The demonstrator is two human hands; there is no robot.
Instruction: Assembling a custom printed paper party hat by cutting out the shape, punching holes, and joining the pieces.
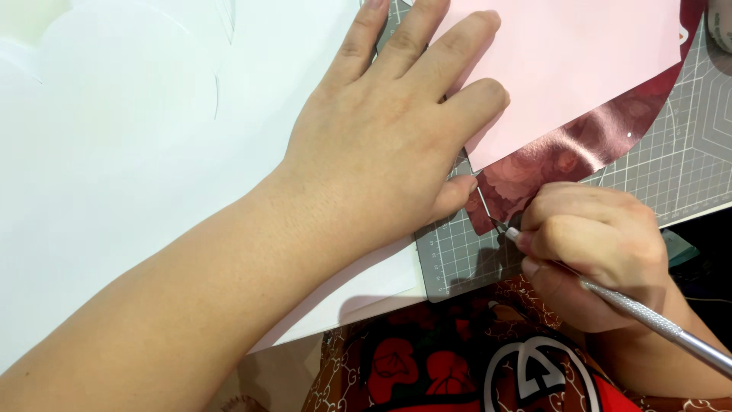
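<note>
My left hand (396,130) lies flat, fingers spread, pressing on a pale pink sheet (572,69) and the white paper (137,152) beside it. Under the pink sheet lies a shiny dark red foil sheet (572,152) with a rounded edge. My right hand (602,248) grips a slim metal craft knife (656,324). Its blade tip (496,223) touches the foil's lower corner, just below my left thumb. The foil and pink sheet rest on a grey gridded cutting mat (686,152).
Large white paper sheets cover the left side, with faint curved cut lines. The mat's front edge (457,286) ends close to my body. Red patterned clothing (457,366) shows at the bottom. A dark gap lies at the right beyond the mat.
</note>
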